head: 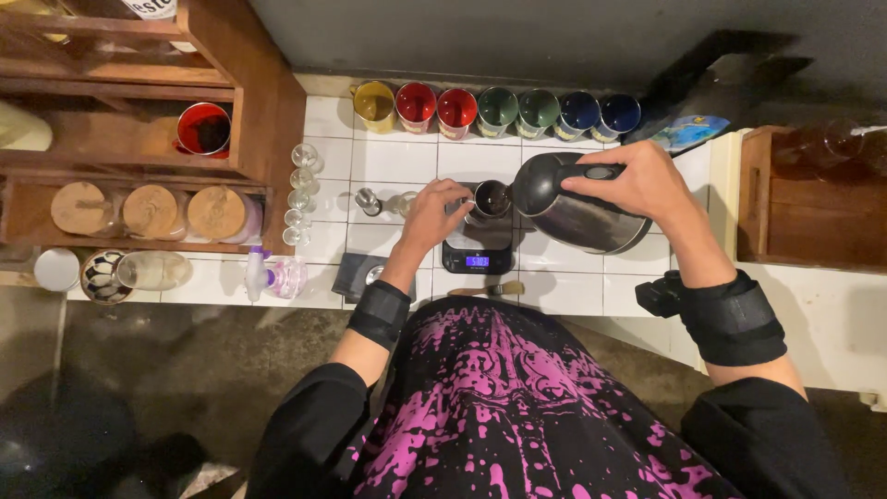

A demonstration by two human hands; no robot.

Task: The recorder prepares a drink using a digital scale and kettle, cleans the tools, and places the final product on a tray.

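My right hand point(637, 180) grips the black handle of a steel electric kettle point(577, 217), tilted with its spout over a small metal cup point(490, 199). The cup stands on a black digital scale point(478, 254) with a lit blue display. My left hand point(432, 212) rests against the cup's left side, fingers curled around it. Both wrists wear black straps. Whether water is flowing cannot be made out.
A row of coloured tins point(499, 109) lines the back of the white tiled counter point(573, 291). Small glasses point(300, 199) stand by a wooden shelf point(139, 139) with lidded jars. A spray bottle point(268, 275), a small brush point(490, 290) and a wooden crate point(808, 199) are nearby.
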